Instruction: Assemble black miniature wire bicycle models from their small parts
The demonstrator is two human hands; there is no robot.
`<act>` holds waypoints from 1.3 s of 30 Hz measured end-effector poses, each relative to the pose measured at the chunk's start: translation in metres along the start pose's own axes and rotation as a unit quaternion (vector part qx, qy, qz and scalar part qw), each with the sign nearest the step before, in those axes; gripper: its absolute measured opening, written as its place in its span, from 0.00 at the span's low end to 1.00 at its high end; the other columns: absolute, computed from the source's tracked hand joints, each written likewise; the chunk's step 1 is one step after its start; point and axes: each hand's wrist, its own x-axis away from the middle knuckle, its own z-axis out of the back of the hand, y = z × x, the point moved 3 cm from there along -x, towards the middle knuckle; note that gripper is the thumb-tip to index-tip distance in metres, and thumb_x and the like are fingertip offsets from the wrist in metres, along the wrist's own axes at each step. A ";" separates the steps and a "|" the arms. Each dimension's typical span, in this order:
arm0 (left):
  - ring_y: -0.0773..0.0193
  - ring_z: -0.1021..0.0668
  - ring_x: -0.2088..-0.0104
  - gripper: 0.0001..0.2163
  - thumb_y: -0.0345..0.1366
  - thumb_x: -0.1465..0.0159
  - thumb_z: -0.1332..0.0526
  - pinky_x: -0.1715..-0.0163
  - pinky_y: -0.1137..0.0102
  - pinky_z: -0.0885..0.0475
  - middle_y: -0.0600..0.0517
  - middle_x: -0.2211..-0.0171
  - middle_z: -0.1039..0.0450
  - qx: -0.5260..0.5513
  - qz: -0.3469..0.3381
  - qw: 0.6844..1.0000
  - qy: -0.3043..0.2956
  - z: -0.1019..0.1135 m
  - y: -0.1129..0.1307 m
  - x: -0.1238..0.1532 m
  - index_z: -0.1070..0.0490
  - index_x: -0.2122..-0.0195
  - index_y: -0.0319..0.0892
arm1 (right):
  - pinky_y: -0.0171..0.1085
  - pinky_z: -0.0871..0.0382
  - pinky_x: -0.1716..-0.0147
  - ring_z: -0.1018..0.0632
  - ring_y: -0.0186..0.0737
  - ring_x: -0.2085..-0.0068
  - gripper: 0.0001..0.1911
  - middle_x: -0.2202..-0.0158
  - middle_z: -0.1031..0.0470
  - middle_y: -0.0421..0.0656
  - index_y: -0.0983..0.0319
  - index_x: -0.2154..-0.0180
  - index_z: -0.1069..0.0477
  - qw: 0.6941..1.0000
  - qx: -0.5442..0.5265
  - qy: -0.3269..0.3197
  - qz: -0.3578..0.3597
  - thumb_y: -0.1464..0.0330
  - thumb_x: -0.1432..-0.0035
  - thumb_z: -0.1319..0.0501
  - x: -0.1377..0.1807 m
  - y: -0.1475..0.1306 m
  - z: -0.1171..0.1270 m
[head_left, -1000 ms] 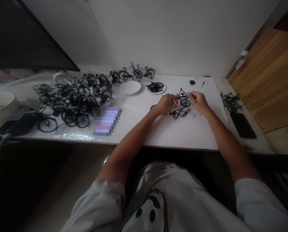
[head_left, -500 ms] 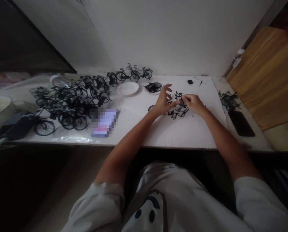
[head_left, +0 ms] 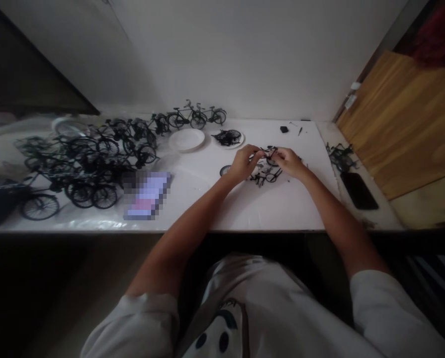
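Note:
Over the white table top [head_left: 244, 209], a small black model bicycle frame [head_left: 268, 153] is between my two hands. My left hand [head_left: 243, 163] is closed, thumb and fingers pinching the frame's left side. At its right side, the fingertips of my right hand [head_left: 290, 162] are pinched on the same frame. Just beneath my hands lie loose black bicycle parts [head_left: 260, 179], partly hidden by them. A small wheel [head_left: 225, 170] shows beside my left wrist. Beyond my left hand, a white plate [head_left: 241, 141] bears more black bicycle parts [head_left: 227, 137].
Many black model bicycles [head_left: 84, 164] crowd the left side, near a lit phone [head_left: 149, 195]. A white dish [head_left: 187, 140] sits further back. At the right are a dark phone [head_left: 358, 190], dark parts [head_left: 342, 155] and a wooden board [head_left: 401, 124]. A small black block [head_left: 284, 129] lies behind my hands.
My left hand has gone from spread fingers to a pinch on the bicycle frame. The frame has turned between my hands. The whole view has shifted slightly.

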 end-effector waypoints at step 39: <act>0.57 0.17 0.64 0.32 0.60 0.21 0.53 0.63 0.66 0.27 0.43 0.65 0.15 -0.067 0.063 0.995 -0.045 0.004 0.001 0.001 0.17 0.59 0.41 | 0.46 0.16 0.54 0.13 0.49 0.57 0.29 0.51 0.13 0.52 0.61 0.33 0.30 0.963 0.044 0.257 -0.060 0.60 0.32 0.42 -0.013 0.082 0.086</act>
